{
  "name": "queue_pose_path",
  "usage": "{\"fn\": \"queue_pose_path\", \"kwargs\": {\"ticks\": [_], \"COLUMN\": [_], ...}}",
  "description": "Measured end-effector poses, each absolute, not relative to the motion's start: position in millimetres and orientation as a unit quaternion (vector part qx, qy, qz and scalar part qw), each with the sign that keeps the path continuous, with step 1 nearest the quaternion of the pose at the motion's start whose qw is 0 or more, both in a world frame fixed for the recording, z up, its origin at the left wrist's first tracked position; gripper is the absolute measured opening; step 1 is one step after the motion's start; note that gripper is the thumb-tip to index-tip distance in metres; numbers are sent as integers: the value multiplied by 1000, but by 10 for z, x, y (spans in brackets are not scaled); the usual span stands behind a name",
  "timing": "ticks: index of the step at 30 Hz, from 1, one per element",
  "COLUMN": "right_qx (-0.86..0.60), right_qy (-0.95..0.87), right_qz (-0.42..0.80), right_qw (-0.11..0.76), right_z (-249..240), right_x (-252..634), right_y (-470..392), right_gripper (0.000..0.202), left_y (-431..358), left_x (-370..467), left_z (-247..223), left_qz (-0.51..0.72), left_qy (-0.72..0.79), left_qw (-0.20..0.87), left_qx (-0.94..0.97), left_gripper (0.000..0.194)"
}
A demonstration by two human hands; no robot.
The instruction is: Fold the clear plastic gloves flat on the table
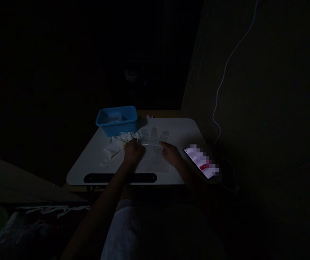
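A clear disposable plastic glove [154,135] lies spread on the white table [90,159], its fingers pointing away from me. My left hand [133,152] is closed at the glove's left side, beside crumpled whitish paper or wrapping [115,144]. Across from it, my right hand [171,155] has its index finger on the glove's right side and the other fingers curled. A shiny crease runs across the glove between both hands. The dim light hides the exact contact of the fingertips.
A blue plastic basin [121,127] stands at the back left with something pale inside. On the right lies a lit phone [198,159]. A white cable [217,94] hangs along the right wall. The table's front edge has a black slot [97,178].
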State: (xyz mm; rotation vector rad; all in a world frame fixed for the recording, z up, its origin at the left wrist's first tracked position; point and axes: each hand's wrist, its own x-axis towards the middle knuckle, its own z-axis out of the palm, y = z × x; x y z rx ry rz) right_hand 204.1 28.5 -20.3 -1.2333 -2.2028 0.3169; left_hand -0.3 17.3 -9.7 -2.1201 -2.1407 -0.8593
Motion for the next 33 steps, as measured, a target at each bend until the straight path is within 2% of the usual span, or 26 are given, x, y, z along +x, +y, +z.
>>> {"fn": "queue_pose_path", "kwargs": {"ticks": [2, 7, 17, 20, 25, 29, 33], "right_qx": [-464, -469, -474, -474, -476, -474, -475], "right_qy": [-826, -826, -816, -816, -813, -810, -800], "right_qz": [121, 110, 124, 122, 126, 128, 142], "right_qw": [296, 294, 308, 308, 310, 320, 338], "right_z": [-203, -177, -165, -165, -167, -164, -162], "right_x": [2040, 2033, 2032, 2032, 2031, 2032, 2033], "right_y": [286, 270, 256, 251, 253, 258, 258], "right_gripper": [48, 47, 47, 46, 46, 46, 46], "left_y": [208, 268, 270, 293, 352, 356, 377], "left_x": [9, 69, 60, 96, 120, 66, -15], "left_z": [-67, -23, -40, -4, 51, 49, -13], "left_qz": [-259, -240, -237, -216, -178, -229, -314], "left_qy": [-676, -681, -705, -700, -720, -705, -673], "left_qw": [18, 52, 47, 71, 48, 37, -16], "left_qx": [-690, -690, -667, -677, -670, -671, -670], "left_gripper": [44, 28, 29, 33, 38, 35, 32]}}
